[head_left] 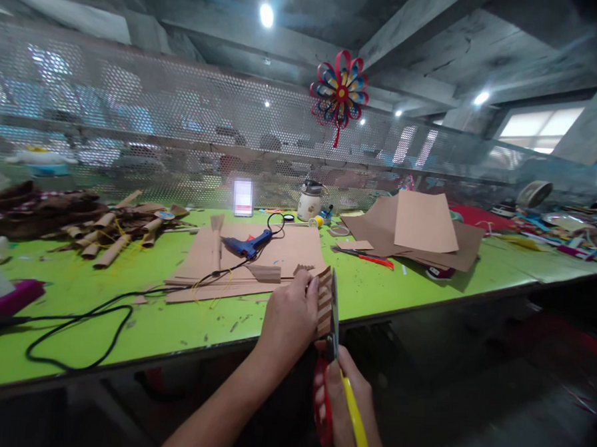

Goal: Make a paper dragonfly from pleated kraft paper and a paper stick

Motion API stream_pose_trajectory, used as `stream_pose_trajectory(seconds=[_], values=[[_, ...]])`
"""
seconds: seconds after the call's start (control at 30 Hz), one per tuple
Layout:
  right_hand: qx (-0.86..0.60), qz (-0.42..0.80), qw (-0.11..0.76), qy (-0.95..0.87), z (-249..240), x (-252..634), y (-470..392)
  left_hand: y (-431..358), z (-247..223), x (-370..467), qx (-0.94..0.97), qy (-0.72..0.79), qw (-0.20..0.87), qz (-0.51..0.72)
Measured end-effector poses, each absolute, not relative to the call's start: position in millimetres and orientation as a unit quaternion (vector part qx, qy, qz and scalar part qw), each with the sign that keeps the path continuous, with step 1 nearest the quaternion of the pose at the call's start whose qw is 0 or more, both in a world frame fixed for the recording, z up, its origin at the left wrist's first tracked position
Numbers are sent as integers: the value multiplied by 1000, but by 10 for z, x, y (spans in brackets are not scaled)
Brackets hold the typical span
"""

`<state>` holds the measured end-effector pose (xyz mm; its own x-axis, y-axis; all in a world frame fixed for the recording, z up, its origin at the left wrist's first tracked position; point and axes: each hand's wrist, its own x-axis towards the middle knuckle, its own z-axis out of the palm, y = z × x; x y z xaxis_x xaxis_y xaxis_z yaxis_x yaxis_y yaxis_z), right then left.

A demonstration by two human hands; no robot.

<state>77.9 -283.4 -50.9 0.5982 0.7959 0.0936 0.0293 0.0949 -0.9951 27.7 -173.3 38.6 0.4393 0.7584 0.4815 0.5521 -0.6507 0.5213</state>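
My left hand pinches a strip of brown corrugated cardboard just past the table's front edge. In my right hand is a pair of scissors with one red and one yellow handle, its blades pointing up and away. The blades run along the right edge of the strip; whether they are parted is hard to tell. Beyond my left hand, a blue glue gun lies on stacked kraft paper sheets, beside a rolled paper piece with a fringed top.
Rolled brown paper tubes pile up at the left. A black cord loops over the green table. More brown sheets and a red-handled tool lie right. A phone and a jar stand behind, before a perforated metal screen.
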Motion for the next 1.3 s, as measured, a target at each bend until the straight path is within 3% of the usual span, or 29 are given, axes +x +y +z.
stream_pose_trajectory(seconds=[0.1, 0.33, 0.53, 1.3], values=[[-586, 322, 661, -341, -455, 789, -2831, -1755, 376, 290, 838, 391, 147, 350], [-572, 244, 678, -391, -290, 810, -2803, -1797, 317, 306, 855, 392, 117, 320], [-568, 253, 677, -393, -224, 836, -2807, -1855, 304, 312, 863, 388, 100, 308], [-598, 297, 663, -339, -339, 896, -2845, -1871, 267, 281, 838, 352, 239, 343]])
